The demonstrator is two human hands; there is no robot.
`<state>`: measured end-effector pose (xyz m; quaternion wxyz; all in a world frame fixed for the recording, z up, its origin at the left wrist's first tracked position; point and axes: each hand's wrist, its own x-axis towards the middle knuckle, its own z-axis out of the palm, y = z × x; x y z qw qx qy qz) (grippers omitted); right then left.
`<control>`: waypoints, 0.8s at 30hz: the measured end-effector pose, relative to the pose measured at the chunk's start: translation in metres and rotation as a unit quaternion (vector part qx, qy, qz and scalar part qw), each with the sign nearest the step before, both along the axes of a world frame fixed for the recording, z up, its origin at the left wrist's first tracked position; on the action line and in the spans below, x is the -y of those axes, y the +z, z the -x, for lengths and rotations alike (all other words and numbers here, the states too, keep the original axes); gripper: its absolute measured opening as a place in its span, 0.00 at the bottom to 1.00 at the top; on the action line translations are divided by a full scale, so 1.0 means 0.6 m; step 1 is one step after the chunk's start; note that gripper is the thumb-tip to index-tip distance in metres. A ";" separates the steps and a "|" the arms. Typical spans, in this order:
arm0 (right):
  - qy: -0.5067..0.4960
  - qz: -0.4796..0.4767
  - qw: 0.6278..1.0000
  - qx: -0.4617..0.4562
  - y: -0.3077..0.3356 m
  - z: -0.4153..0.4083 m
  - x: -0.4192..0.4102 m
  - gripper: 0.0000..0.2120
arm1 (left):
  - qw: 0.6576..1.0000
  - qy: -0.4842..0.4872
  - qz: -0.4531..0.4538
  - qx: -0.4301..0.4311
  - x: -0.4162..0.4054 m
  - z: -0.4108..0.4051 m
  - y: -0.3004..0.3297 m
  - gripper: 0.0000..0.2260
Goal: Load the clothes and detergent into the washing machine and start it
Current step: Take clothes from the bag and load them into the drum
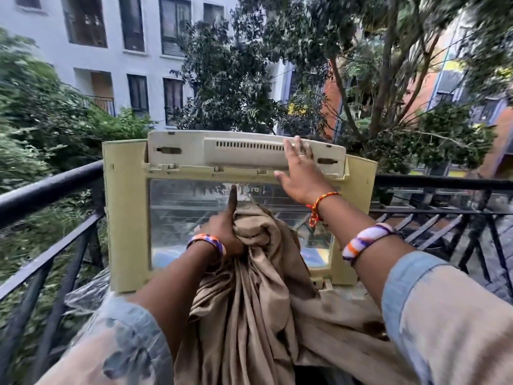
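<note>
Tan cloth (249,273) hangs bunched in my left hand (224,232), gripped tight before the raised lid (238,195). My right hand (299,173), fingers spread, steadies it; I'd keep it propped and feed the cloth down.

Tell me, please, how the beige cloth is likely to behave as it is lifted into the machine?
The cloth is probably floppy: it hangs in deep folds below the left hand gripping it. It may trail or snag, since much of it drapes low. It looks fairly light, held one-handed while the right hand props the lid.
</note>
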<state>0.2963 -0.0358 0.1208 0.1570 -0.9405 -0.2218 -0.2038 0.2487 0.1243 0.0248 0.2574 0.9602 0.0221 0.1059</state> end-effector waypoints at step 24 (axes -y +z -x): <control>-0.006 0.057 0.998 -0.018 -0.016 -0.011 0.013 0.39 | 1.000 0.001 -0.007 0.003 -0.005 -0.009 -0.007 0.52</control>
